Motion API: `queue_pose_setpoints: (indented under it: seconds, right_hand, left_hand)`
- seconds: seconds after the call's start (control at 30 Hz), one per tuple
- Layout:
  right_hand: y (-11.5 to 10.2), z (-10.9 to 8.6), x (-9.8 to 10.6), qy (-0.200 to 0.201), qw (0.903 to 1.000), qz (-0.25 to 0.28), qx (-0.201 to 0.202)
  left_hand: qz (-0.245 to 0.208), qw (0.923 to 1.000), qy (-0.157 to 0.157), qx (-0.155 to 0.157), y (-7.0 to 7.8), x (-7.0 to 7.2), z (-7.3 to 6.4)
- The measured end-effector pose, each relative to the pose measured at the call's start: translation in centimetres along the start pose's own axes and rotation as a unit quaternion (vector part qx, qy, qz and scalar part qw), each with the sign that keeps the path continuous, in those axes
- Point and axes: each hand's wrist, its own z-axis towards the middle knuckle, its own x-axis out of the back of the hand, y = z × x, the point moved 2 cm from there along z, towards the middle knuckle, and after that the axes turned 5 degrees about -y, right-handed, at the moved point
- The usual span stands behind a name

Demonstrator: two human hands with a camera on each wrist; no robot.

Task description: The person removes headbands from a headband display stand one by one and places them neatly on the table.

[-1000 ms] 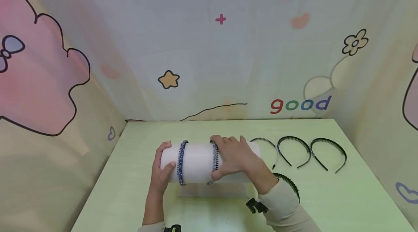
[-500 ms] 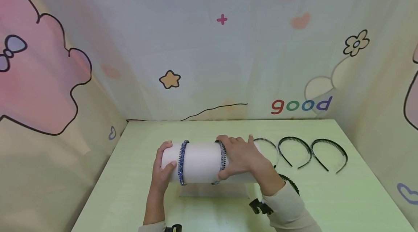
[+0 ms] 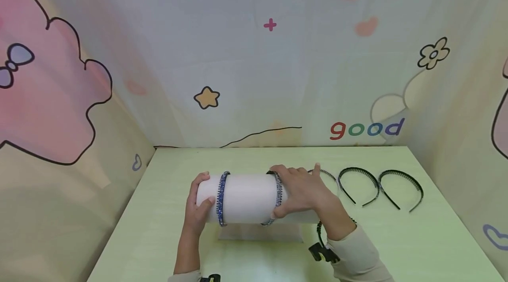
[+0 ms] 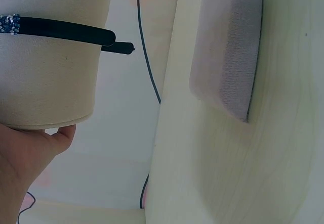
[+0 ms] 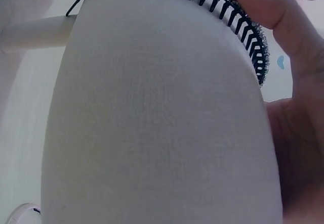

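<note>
A white padded headband display stand has a thick horizontal cylinder on a low base. My left hand grips the cylinder's left end, thumb in front and fingers behind. Just right of that thumb sits a blue glitter headband, whose dark tips stick out beneath in the left wrist view. Around the right half goes a silver glitter headband with black comb teeth. My right hand holds this one, thumb in front and fingers over the top, and hides the cylinder's right end.
Several more headbands lie on the pale green table: two black toothed ones at the right and a thin one partly behind my right hand. Another dark headband is mostly covered by my right forearm. A printed curtain encloses the table.
My right hand has slid the silver headband rightward along the cylinder, away from the blue one. The left hand and the blue headband have stayed in place on the stand.
</note>
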Motion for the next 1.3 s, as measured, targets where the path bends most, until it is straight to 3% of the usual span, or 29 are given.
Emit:
queue_pose_setpoints:
  seconds: [0.23, 0.5, 1.3]
  right_hand:
    - [0.5, -0.3, 0.0, -0.005, 1.0, 0.006, 0.001]
    - [1.2, -0.6, 0.2, -0.013, 0.9972, 0.07, 0.022]
    - [3.6, -1.5, -0.1, 0.009, 0.985, 0.152, 0.081]
  left_hand:
    - [-0.005, 0.9999, -0.005, -0.011, -0.1, 0.0, -0.1]
    - [-0.004, 0.9997, -0.007, -0.025, -0.1, 0.1, 0.0]
    - [-0.003, 0.9998, -0.006, -0.019, -0.3, 0.1, 0.0]
